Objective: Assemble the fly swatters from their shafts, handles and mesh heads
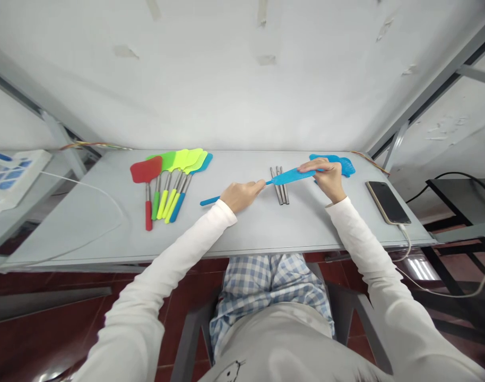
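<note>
Tubes (283,195) lie on the table (266,228), swatters (170,205) left, phone (388,202) right.

soft, bright light across the wall (210,85), wide-angle edge distortion

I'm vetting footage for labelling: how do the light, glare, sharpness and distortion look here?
Head view: soft, fairly even light on the flat grey tabletop; head view: bright striped glare toward the lower right; head view: the held blue paddle-shaped plastic swatter looks fairly sharp; head view: wide-angle distortion seems to stretch the long white sleeves toward the lower corners.
</note>
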Motion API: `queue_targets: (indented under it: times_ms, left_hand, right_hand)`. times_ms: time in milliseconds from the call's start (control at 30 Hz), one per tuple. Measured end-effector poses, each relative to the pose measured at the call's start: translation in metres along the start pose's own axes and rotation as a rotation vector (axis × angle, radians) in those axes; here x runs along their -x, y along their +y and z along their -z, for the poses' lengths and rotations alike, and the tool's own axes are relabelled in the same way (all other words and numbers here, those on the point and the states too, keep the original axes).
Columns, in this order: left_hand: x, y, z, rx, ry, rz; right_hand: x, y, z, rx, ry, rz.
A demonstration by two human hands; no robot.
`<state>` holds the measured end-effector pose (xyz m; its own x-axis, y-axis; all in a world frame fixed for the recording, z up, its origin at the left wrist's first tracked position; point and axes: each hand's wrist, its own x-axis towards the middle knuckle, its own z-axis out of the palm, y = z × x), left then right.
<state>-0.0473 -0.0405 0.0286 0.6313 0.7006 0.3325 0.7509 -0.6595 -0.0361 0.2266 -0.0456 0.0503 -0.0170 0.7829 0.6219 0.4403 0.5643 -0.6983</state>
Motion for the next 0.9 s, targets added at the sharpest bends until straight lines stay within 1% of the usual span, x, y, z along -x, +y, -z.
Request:
queue_targets:
  times_ms: [100,200,333,400,500,567,667,733,833,900]
  left_hand:
    - [0.002,-0.001,0.001,0.031,0.013,0.007]
    - [0.003,-0.001,0.003,0.082,-0.004,0.025]
    - [0.003,0.001,0.011,0.176,-0.037,0.096]
    - [0.003,0.005,0.019,0.311,-0.062,0.131]
    - [0.003,0.016,0.034,0.693,-0.12,0.122]
    - [0.002,0.024,0.043,0.986,-0.18,0.131]
    - [-0.002,0.032,0.052,1.342,-0.304,0.194]
    - [-0.004,0.033,0.054,1.489,-0.338,0.223]
    - [-0.007,0.03,0.051,1.644,-0.266,0.306]
    - [-0.008,0.026,0.046,1.76,-0.198,0.404]
  right_hand:
    - [0.002,-0.003,0.0,0.046,0.028,0.027]
    - [0.003,-0.005,0.001,0.063,0.037,0.05]
    - [0.003,-0.014,0.006,0.091,0.03,-0.003]
    - [0.002,-0.02,0.011,0.076,0.015,-0.045]
    - [-0.007,-0.021,0.021,0.061,-0.031,-0.077]
    - [-0.021,-0.011,0.029,0.078,-0.014,-0.063]
    - [-0.052,0.016,0.039,0.117,0.085,-0.026]
    - [-0.074,0.038,0.039,0.27,0.086,-0.097]
    - [-0.096,0.069,0.029,0.588,-0.06,-0.274]
    - [-0.102,0.087,0.02,0.693,-0.167,-0.342]
